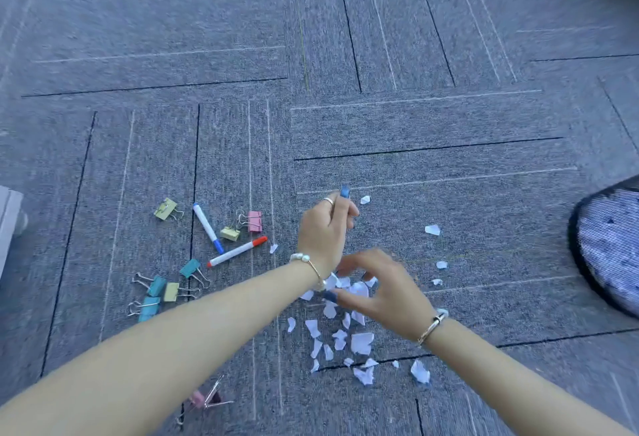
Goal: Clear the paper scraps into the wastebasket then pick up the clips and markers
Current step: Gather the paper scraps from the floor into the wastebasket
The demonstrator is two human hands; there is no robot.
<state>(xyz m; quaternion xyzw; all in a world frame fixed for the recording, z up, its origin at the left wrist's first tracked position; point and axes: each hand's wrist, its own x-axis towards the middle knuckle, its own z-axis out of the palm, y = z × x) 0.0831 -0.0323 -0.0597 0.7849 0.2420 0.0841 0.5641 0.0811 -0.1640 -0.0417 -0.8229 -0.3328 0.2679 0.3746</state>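
Several white paper scraps [361, 342] lie on the grey carpet below my hands, and a few more [432, 230] are scattered toward the right. My right hand [380, 283] hovers over a small heap of scraps with its fingers spread, blurred. Just above it, my left hand [325, 228] is curled closed; what is inside it is hidden. To the left lie a blue-capped marker [207, 228], a red-capped marker [238, 251] and several coloured binder clips [155, 294]. The black mesh wastebasket [601, 245] lies at the right edge.
A pink binder clip [204, 399] lies apart near the bottom, under my left forearm. A pale boxy object [8, 221] sits at the left edge. Carpet tiles stretch away beyond the mess.
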